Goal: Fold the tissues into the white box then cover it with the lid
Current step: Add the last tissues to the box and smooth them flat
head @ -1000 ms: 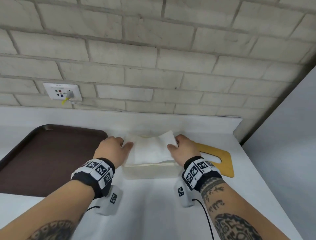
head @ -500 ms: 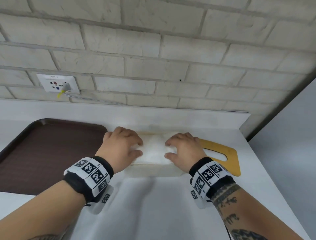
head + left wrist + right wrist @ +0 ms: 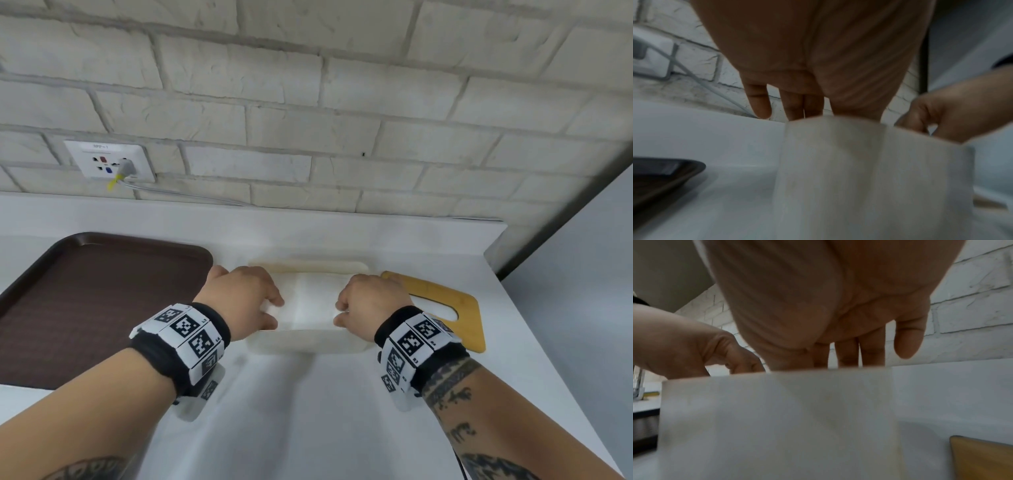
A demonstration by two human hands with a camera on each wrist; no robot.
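The white box (image 3: 305,344) stands on the counter in front of me, with white tissues (image 3: 310,305) lying inside it. My left hand (image 3: 239,301) is over the box's left end and my right hand (image 3: 370,305) over its right end. Both reach down into the box and press on the tissues. In the left wrist view the fingers (image 3: 797,105) run straight down behind the box wall (image 3: 859,178); the right wrist view shows the same of its fingers (image 3: 859,353) and the box (image 3: 777,418). The fingertips are hidden. The wooden lid (image 3: 469,329) with a slot lies flat just right of the box.
A dark brown tray (image 3: 85,308) sits on the counter to the left of the box. A brick wall with a socket (image 3: 109,164) and a cable runs along the back. The counter ends at the right, past the lid, beside a grey panel.
The raised tissue flaps that my hands held at the box's ends have been folded in and pushed down flat. Both hands have come lower over the box.
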